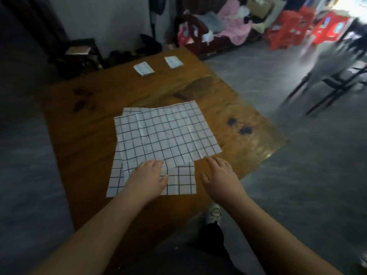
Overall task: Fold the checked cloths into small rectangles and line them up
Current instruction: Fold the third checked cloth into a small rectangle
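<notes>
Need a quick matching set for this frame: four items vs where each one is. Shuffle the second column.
Items:
1. left hand
2. right hand
3. folded cloths
4. stack of open cloths

Places:
A. far end of the table
B. middle of the table, spread flat
C. on bare wood beside the stack's near right corner
D. resting on the stack's near edge

Pairs: 1-D, 2-C, 3-A, 4-B

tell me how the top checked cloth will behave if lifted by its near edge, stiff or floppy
Probably floppy: the top checked cloth lies flat with soft crease lines, so it should drape from the left hand. It looks thin and light. It may also drag the loosely stacked cloths beneath across the smooth wooden table.
</notes>
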